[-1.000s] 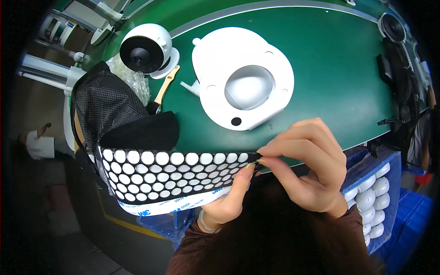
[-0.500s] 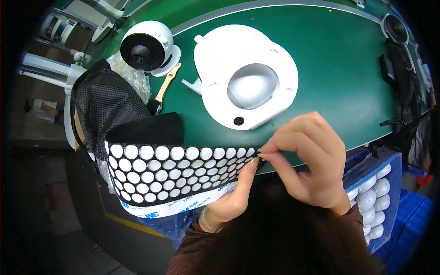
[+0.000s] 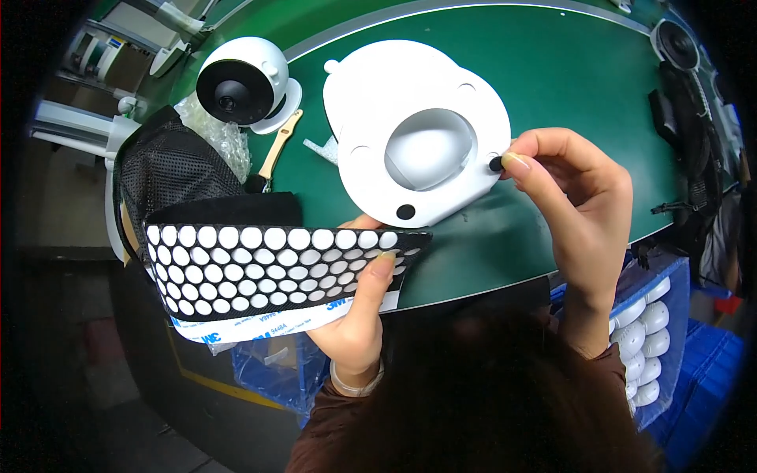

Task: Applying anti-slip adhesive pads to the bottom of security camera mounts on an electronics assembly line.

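Green table [image 3: 583, 87] under everything, with the white base [image 3: 406, 91] sitting on it, oval opening up. Looks like a stiff, slick plastic shell, so I'd steady it by the rim. The dotted sheet [image 3: 268, 264] is up over the table's near edge; probably light and floppy, best held by an end. Right hand [image 3: 579, 193] pinches a black pad [image 3: 495, 164] at the base's right side, can't tell if they touch. Left hand [image 3: 355, 323] has the sheet's right end, thumb on top, fingers behind. Pad's likely soft and tacky, so edges only imo.
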